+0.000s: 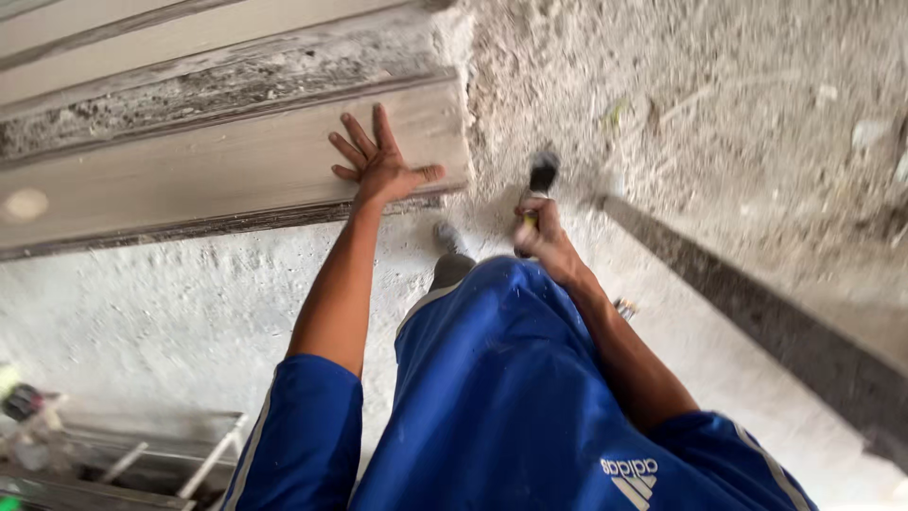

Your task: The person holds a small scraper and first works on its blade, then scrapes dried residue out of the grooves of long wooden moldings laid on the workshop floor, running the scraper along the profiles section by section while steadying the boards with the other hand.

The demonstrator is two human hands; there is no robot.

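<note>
My left hand (378, 161) lies flat with fingers spread on a long pale floor tile (208, 175) near its right end. My right hand (541, 232) grips the yellow handle of a black-headed mallet (541, 178), whose head hovers over the rough grey mortar bed (719, 104) just right of the tile. My blue-trousered knee (501, 378) fills the lower middle, with a grey shoe (451, 257) showing between my arms.
More long tiles (170, 47) lie beyond the one I touch, with a dirty strip between them. A dark raised edge (757, 312) runs diagonally at the right. Metal rods and a bottle-like object (28, 407) sit at the lower left on dusty concrete.
</note>
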